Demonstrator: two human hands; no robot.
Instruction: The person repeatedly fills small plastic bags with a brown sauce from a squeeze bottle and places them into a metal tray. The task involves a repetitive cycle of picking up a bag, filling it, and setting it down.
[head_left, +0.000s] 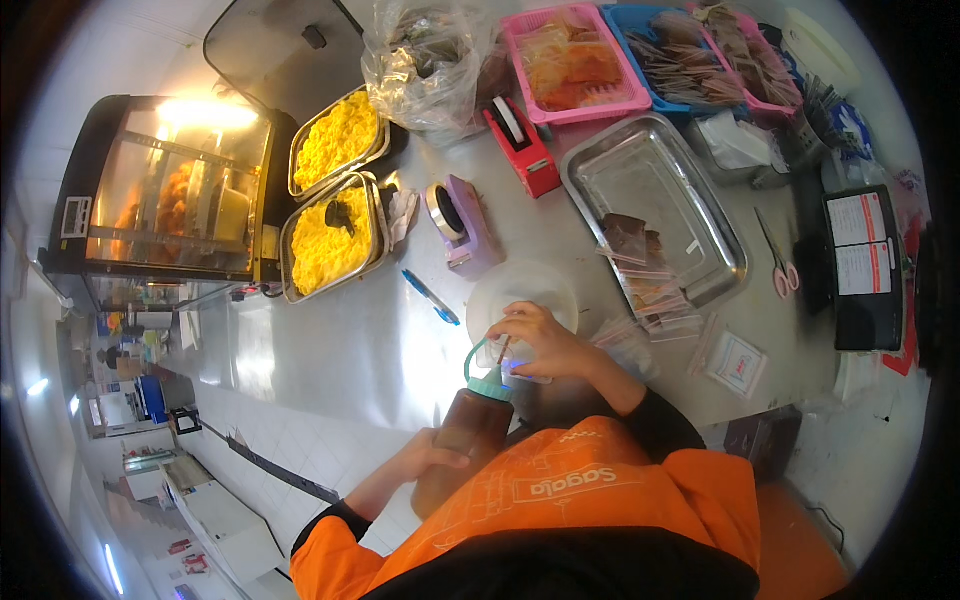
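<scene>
My left hand (433, 456) is wrapped around the body of a squeeze bottle (480, 424) filled with brown sauce. The bottle is tilted, and its mint-green cap (490, 385) points away from me with a loop strap arching beside the nozzle. A thin brown streak of sauce (505, 350) extends from the nozzle tip. My right hand (541, 341) curls around that tip, its fingertips on what looks like a small clear plastic bag (517, 341), hard to make out. Under this hand lies a translucent round dish (556, 289), with a blue-lit display (517, 367) close to the bottle's cap.
Beyond my hands stand a purple tape dispenser (472, 232) and a red one (525, 150). A blue pen (430, 298) lies leftward, near two yellow-filled trays (330, 289). Rightward are a steel tray (731, 262) with sauce packets, scissors (776, 259) and a black menu-like stand (862, 322).
</scene>
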